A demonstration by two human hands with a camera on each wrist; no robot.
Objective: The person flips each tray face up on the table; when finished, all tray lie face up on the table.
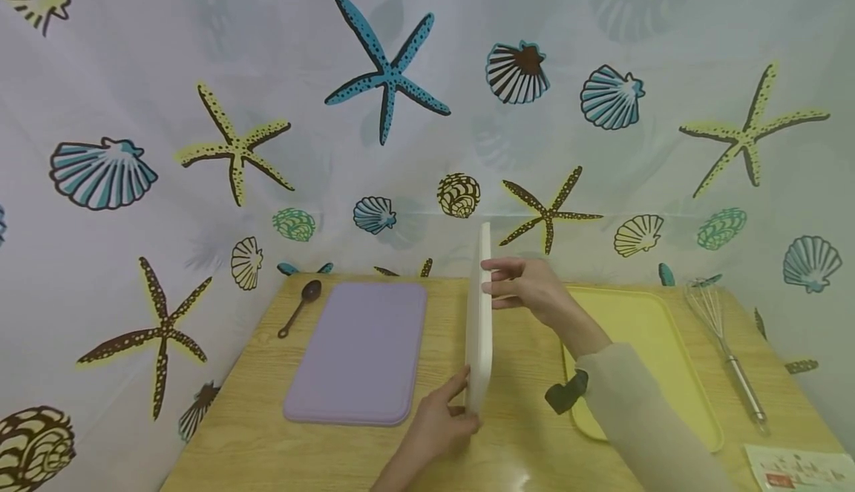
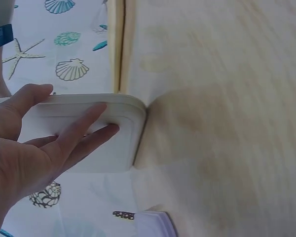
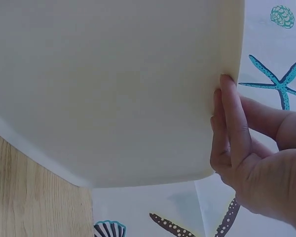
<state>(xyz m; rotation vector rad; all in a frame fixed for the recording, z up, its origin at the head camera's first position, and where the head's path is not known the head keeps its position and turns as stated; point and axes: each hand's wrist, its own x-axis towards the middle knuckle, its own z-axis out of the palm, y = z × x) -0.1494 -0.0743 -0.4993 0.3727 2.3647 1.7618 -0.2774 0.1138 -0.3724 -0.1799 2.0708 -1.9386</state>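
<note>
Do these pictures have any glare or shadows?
Head view: a small bright glare on the table, near the bottom edge; left wrist view: a soft-edged shadow on the table beside the white tray; right wrist view: the tray's face looks dim and fairly even, without bright glare.

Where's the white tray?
In the head view, both hands hold the white tray upright near the middle, between the purple board at left and yellow tray at right.

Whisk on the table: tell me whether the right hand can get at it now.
Probably not just yet: the right hand is holding the upright white tray. Once free, it likely could, since only the flat yellow tray lies between it and the whisk.
</note>
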